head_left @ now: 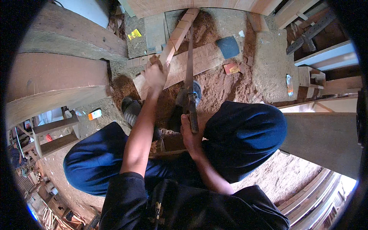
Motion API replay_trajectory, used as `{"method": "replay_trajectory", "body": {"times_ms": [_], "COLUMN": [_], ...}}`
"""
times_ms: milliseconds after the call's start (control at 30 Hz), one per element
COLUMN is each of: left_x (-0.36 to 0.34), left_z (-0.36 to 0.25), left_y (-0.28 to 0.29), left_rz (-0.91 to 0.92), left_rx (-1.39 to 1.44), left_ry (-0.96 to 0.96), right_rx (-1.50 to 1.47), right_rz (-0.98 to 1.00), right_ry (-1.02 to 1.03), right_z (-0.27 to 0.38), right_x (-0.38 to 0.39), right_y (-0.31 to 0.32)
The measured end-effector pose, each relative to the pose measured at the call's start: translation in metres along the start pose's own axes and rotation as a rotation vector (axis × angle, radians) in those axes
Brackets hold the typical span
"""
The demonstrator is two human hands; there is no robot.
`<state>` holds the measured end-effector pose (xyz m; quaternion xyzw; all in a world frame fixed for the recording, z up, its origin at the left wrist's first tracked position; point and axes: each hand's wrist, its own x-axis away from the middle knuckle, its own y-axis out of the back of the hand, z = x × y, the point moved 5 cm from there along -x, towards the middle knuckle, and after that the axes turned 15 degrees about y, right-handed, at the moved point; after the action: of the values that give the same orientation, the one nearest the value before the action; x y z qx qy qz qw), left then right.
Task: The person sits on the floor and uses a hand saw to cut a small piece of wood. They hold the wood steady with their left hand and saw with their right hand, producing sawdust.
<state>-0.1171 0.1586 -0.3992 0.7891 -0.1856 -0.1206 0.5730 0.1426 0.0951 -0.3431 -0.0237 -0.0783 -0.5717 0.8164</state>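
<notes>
I squat with my left hand [155,74] gripping the lower end of a long, pale wooden batten [178,34] with pencil lines across it, slanting up toward the panel at the top. My right hand [191,136] holds the dark handle [193,119] of a long, narrow metal blade [189,69], which points upward just right of the batten. Beneath them lies a wide wooden board [201,57] on a floor covered in sawdust. My feet [132,111] are partly hidden under the tool and my arms.
A wooden panel [230,5] spans the top, with thick timbers [73,34] at left and cabinet frames [310,80] at right. A dark square piece [227,46] and small packets [94,114] lie on the floor. A partly visible person [15,155] is at far left.
</notes>
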Motion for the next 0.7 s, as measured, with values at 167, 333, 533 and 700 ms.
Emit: {"method": "replay_trajectory", "body": {"times_ms": [167,333,533,700], "left_x": [-0.005,-0.008,-0.014,-0.02], "left_z": [-0.001,0.003,-0.008,0.005], "left_y": [0.006,0.007,0.008,-0.003], "left_rz": [0.047,0.167,0.024,0.064], "left_rx": [0.143,0.086,0.116,0.172], "left_ry": [-0.029,0.048,-0.079,-0.019], "right_rx": [-0.142,-0.032,-0.008,0.014], "right_rz": [0.003,0.053,0.087,0.143], "right_ry": [-0.025,-0.014,-0.007,0.028], "right_z": [0.012,0.001,0.01,0.019], "right_x": [-0.006,-0.002,0.0,0.002], "right_y": [-0.002,-0.006,0.0,-0.003]}}
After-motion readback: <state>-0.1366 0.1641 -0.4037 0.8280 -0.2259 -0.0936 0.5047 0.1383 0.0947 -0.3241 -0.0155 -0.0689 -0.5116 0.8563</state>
